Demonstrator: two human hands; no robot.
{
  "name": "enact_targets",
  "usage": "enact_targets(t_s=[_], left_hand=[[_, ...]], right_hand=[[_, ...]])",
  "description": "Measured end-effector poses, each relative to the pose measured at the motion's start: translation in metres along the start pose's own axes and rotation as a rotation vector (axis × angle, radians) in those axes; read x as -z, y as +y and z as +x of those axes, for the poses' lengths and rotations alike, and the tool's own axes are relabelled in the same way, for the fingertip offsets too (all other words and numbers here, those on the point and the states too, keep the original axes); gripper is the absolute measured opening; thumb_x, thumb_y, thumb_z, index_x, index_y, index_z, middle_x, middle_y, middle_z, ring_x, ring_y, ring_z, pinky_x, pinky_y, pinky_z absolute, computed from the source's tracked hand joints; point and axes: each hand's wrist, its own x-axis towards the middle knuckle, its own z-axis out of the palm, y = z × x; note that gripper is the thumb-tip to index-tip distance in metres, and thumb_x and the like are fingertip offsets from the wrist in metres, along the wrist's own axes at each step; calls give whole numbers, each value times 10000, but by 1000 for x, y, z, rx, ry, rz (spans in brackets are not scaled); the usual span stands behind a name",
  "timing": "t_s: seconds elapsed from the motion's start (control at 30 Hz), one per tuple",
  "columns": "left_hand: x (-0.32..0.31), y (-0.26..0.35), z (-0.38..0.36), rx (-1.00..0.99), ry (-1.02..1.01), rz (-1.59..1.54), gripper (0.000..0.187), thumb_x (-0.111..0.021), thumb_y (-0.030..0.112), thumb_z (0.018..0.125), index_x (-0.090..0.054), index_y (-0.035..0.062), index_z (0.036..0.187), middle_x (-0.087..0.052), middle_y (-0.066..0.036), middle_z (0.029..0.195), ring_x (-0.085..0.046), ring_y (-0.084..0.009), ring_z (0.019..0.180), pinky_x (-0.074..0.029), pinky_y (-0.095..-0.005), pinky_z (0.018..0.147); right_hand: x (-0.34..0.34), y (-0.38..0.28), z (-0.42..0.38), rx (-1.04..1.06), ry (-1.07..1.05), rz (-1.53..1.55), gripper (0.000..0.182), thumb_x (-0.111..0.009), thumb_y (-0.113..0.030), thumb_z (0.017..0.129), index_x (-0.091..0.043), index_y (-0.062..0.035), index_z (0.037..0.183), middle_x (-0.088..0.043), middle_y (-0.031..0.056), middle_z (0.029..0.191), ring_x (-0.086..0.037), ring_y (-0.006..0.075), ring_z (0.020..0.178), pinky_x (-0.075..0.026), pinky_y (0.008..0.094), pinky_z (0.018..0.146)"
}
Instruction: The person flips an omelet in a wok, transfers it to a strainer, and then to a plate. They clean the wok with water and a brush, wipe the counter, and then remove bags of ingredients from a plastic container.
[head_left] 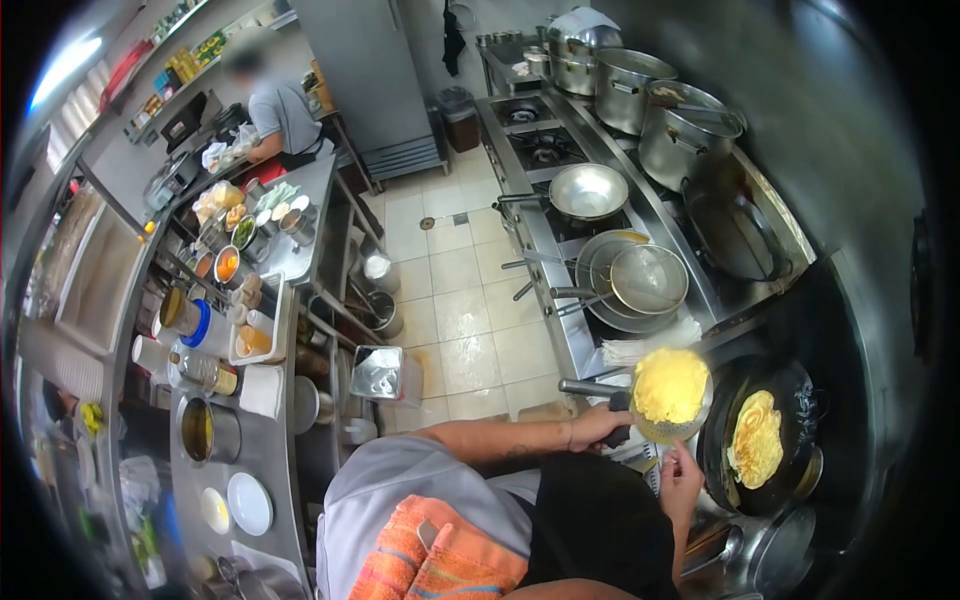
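A round strainer (657, 430) with a yellow egg piece (671, 386) on it is held up by its dark handle in my left hand (598, 427). Just below the strainer's rim is my right hand (681, 480), its fingers bent together; what they pinch, if anything, is too small to make out. To the right, a browned, folded yellow omelette (757, 440) lies in a large black wok (797, 400) on the stove.
Beyond the strainer, the stove (560, 290) holds a metal pan (589, 191), a mesh skimmer (649, 280) and large pots (690, 130). On the left stands a counter (270, 440) with containers and plates. A person in grey (283, 115) works at the back left.
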Motion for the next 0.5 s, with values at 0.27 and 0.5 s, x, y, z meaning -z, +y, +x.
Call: enact_targets(t_s=[0.27, 0.5], left_hand=[[0, -12, 22, 3, -72, -19, 300, -703, 414, 929, -679, 117, 969, -572, 13, 640, -441, -88, 390, -324, -273, 351], [-3, -4, 15, -23, -71, -14, 299, -684, 388, 987, -646, 109, 886, -587, 6, 634, -446, -74, 406, -308, -252, 366]], right_hand=[[2, -17, -3, -52, -59, -52, 295, -634, -81, 1022, -711, 22, 1288, -711, 95, 896, -604, 109, 700, -503, 278, 637], [2, -21, -5, -81, -21, -2, 279, -649, -30, 1005, -718, 31, 1268, -668, 33, 809, -563, 72, 676, -482, 257, 630]])
